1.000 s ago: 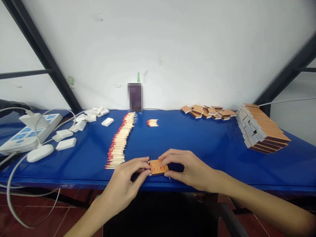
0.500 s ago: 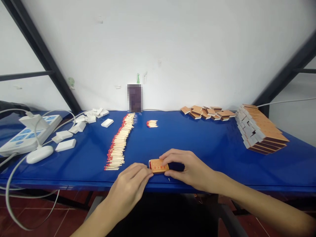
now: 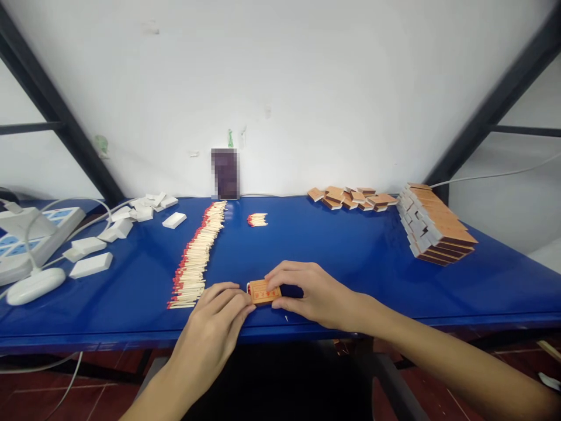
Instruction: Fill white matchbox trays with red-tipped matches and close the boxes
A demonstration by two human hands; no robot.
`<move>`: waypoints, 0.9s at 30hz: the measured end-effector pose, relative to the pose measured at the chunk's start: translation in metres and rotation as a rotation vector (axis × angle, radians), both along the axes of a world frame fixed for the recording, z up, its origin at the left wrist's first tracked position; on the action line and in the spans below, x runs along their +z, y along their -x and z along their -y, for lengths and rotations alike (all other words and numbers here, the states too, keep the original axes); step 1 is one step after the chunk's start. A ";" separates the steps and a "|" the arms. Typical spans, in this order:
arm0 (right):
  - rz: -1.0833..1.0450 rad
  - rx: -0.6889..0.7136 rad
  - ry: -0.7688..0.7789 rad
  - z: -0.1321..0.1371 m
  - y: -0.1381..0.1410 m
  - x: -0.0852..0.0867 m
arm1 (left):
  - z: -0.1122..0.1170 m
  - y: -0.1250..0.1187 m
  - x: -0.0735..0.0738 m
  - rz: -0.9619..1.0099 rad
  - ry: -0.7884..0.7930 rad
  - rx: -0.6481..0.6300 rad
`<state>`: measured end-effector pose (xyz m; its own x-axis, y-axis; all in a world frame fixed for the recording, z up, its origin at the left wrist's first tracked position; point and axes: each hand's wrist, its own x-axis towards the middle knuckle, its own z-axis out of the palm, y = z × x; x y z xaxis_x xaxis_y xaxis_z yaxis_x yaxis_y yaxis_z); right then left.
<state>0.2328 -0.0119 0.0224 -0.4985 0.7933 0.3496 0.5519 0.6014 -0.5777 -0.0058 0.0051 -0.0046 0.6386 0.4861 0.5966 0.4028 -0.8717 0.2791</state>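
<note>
An orange matchbox (image 3: 262,291) lies near the front edge of the blue table (image 3: 350,263), its tray showing slightly at the left end. My right hand (image 3: 313,294) is curled round the box's right side, thumb and fingers gripping it. My left hand (image 3: 213,321) rests on the table edge just left of the box, its fingertips touching the box's left end, fingers held together. A long row of red-tipped matches (image 3: 196,256) runs away from my left hand toward the wall. A small bundle of matches (image 3: 257,220) lies further back.
White inner trays (image 3: 91,264) are scattered at the left, beside a power strip (image 3: 26,234) with cables and a white adapter (image 3: 33,285). Loose orange matchboxes (image 3: 350,197) lie at the back right, and a stacked pile of boxes (image 3: 433,233) stands at the right. A blurred dark object (image 3: 225,173) leans against the wall.
My left hand has drawn back from the box's top to its left end and toward the table edge. The camera has swung right, so everything sits further left.
</note>
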 end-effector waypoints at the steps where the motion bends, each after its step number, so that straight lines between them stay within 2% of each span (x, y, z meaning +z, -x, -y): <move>1: 0.001 0.003 0.000 0.000 0.000 0.000 | 0.000 0.000 0.000 -0.010 0.011 0.006; 9: -0.038 0.004 -0.006 -0.002 0.002 0.000 | 0.006 -0.001 0.000 -0.100 0.199 0.073; 14: -0.043 -0.003 -0.016 -0.002 0.003 -0.003 | 0.005 0.000 0.002 -0.100 0.205 0.044; 18: -0.004 0.010 -0.019 0.002 0.001 0.003 | 0.002 0.006 0.001 -0.092 0.211 0.039; 22: 0.332 -0.114 0.006 0.000 -0.026 0.023 | 0.002 0.006 0.000 -0.078 0.140 0.045; 24: 0.586 -0.258 0.013 -0.011 -0.056 0.036 | 0.003 0.004 0.001 -0.075 0.071 0.056; 27: 0.925 -0.471 0.110 -0.037 -0.113 0.052 | 0.004 -0.001 0.002 -0.104 -0.063 0.075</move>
